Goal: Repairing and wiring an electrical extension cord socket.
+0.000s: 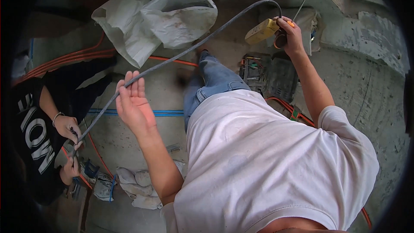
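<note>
White shirt (263,159) foremost; left grip (136,107) spread flat, grey cable (194,48) across; right grip (292,36) closed around screwdriver (302,4).

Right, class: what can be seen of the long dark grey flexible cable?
The long dark grey flexible cable looks round, matt and rubbery. It is held raised, slanting up from the co-worker's hands, across the fingers of the person's open left hand, then arching over and down to the right hand. Its ends are unclear.

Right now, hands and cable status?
Left hand open, grey cable across its fingers. Right hand closed around orange-handled screwdriver. Co-worker's hands on cable, far left.
</note>
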Motion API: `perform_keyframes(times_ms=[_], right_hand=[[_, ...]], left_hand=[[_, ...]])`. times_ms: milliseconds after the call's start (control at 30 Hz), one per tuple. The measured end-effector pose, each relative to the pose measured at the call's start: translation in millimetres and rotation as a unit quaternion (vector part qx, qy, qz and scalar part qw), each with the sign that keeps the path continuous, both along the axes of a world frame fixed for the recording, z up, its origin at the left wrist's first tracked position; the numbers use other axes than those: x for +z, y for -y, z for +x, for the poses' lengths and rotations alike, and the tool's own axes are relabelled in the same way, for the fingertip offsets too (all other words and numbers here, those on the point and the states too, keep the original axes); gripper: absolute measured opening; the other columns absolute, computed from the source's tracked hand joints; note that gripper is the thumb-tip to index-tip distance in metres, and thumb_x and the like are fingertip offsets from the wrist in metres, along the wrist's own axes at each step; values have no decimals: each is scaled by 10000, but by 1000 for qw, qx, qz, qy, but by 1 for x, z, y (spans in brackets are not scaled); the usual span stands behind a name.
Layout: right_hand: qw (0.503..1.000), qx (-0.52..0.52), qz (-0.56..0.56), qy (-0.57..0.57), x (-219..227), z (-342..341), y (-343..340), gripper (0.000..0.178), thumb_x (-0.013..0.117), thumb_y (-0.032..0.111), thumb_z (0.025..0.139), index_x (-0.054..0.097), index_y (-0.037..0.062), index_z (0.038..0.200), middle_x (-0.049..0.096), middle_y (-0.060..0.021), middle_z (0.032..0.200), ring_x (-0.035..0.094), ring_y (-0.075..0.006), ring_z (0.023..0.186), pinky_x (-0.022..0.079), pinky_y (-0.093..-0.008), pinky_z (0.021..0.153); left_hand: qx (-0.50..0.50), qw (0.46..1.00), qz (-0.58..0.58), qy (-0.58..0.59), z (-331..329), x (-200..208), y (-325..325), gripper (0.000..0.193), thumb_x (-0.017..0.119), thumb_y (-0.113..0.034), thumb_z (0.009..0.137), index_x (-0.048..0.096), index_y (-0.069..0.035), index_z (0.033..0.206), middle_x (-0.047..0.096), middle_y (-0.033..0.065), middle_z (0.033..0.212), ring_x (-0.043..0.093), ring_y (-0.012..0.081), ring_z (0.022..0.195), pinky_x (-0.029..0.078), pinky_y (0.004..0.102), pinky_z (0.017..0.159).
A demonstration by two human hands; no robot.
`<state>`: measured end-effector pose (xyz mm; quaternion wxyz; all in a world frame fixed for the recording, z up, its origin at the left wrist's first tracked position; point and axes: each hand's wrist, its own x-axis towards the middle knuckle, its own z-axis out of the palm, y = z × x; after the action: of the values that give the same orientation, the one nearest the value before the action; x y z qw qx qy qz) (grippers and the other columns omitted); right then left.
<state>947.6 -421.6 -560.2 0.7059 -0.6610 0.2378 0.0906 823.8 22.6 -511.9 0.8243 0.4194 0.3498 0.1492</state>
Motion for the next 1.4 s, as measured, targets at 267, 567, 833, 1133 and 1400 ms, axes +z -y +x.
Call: perform_keyframes(times_ms=[267,567,833,1133,1400], right_hand=[[1000,-19,-10,-6,7,-1,2,184,665,163,867,651,46,1008,657,-9,944,568,-75,748,454,-224,625],[1000,-1,13,14,15,-6,-9,178,667,153,865,651,36,998,661,-19,956,577,-76,764,471,-222,638],[997,80,17,-4,15,-16,-40,172,660,164,872,657,37,988,643,-10,911,569,-75,749,471,-228,662],[982,183,-53,4,16,-16,-67,187,709,184,852,664,29,945,608,30,793,527,-51,736,442,-224,658],[948,294,-119,17,14,-11,-108,156,697,133,864,647,17,956,614,21,877,516,-62,796,457,-243,732]], left_hand=[[-73,994,-77,4,36,-15,18,274,443,-182,1007,471,31,1175,540,260,1238,549,355,1169,452,461,1028],[-104,974,-203,-1,49,-19,34,259,436,-156,1004,524,28,1163,523,248,1291,491,363,1246,393,486,1088],[-168,896,-410,39,68,-43,51,203,436,-108,1001,557,9,1116,595,215,1211,560,347,1169,469,457,1030],[-125,927,-327,137,70,-32,-30,257,451,-135,1001,586,64,1090,629,190,1169,572,321,1157,528,396,964],[-91,952,-255,143,62,-7,-36,255,462,-181,1003,563,23,1118,622,171,1173,604,304,1103,547,396,926]])
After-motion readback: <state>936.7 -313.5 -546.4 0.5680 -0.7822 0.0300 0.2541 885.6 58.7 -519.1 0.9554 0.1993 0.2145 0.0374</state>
